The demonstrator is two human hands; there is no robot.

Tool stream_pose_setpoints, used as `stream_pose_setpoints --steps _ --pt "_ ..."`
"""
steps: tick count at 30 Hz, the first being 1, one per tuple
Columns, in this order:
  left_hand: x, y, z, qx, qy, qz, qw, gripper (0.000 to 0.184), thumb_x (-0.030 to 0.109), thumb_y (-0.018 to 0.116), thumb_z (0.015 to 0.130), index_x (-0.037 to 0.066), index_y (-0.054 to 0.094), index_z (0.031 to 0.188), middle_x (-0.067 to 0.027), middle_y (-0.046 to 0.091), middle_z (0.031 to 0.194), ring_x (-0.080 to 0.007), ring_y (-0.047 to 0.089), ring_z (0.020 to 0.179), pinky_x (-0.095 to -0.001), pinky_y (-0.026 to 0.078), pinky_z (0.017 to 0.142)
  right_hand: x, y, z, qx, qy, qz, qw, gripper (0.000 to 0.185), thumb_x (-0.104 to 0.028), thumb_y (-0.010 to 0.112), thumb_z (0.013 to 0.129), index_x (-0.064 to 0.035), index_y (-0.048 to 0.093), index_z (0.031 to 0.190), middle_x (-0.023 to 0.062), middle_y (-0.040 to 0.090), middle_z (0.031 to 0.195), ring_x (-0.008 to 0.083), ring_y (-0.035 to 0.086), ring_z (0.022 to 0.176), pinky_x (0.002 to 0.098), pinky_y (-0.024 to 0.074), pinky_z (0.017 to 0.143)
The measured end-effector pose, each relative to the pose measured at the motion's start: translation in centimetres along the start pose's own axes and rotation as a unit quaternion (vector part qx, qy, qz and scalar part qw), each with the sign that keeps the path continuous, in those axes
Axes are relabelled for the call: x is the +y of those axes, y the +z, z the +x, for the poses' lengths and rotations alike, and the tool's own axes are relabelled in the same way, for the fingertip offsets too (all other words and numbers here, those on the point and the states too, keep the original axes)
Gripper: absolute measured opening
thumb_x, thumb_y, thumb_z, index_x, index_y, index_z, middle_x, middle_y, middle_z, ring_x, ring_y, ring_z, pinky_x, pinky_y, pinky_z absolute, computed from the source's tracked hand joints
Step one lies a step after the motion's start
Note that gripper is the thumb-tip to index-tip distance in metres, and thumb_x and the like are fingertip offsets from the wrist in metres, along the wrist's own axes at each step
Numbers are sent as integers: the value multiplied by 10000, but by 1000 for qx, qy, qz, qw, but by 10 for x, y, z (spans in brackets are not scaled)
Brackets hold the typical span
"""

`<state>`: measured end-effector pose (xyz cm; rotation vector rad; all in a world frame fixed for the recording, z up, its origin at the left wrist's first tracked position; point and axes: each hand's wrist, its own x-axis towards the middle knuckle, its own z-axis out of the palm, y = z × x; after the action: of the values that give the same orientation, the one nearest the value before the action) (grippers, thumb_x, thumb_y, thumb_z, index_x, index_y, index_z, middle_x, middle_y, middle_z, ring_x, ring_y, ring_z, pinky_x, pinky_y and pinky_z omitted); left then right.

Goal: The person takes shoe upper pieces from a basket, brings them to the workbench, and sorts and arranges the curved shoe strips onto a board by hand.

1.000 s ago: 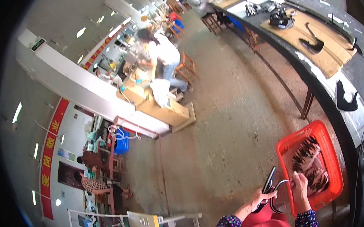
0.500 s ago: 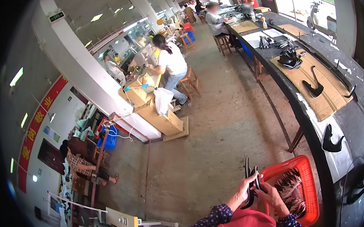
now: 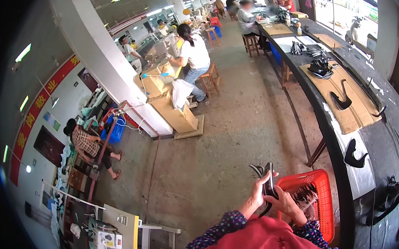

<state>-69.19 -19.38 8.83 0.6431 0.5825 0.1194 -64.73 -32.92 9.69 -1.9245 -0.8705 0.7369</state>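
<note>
Several narrow black strips with pale edges (image 3: 270,183) are bunched between my hands, low in the head view. Some of their curved ends fan out above my fingers. My left hand (image 3: 256,197) is closed around the bunch from the left side. My right hand (image 3: 285,203) pinches the same strips from the right, lower down. Just beyond my right hand stands a red plastic basket (image 3: 324,199). Inside it lie patterned black-and-pale pieces (image 3: 306,194), partly covered by my right arm.
A long dark table (image 3: 398,152) runs along the right, bearing a cardboard sheet (image 3: 356,118) and curved black pieces (image 3: 355,154). On the left are a pillar (image 3: 107,61), wooden boxes (image 3: 175,112) and a machine table (image 3: 123,227). Co-workers sit or stand further off.
The view has shifted, and the strips now spread apart at their upper ends. Both hands still hold them. A person at the left has straightened up somewhat.
</note>
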Motion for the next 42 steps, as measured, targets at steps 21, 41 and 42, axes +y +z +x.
stream_pose_setpoints --steps 21,41,42 --pt "-24 -18 -15 -31 61 38 997 238 261 594 862 44 622 955 35 566 712 -64 464 610 -201 355 574 24 -12 7 -13 -60 248 967 495 -377 573 868 19 493 1154 110 592 1013 157 550 940 288 439 805" --pt "-52 -3 -18 -90 -14 216 972 355 415 520 889 115 625 1046 85 517 754 -35 420 666 -196 307 591 36 -23 -15 268 23 305 914 125 -111 546 877 6 588 868 -10 568 677 46 498 602 187 400 553" --pt "-51 0 -21 -95 -17 208 973 354 394 502 900 95 618 1049 69 539 777 -38 435 654 -189 319 578 37 -23 -16 263 22 327 907 118 -115 558 869 -1 586 869 -15 556 672 41 477 591 189 385 538"
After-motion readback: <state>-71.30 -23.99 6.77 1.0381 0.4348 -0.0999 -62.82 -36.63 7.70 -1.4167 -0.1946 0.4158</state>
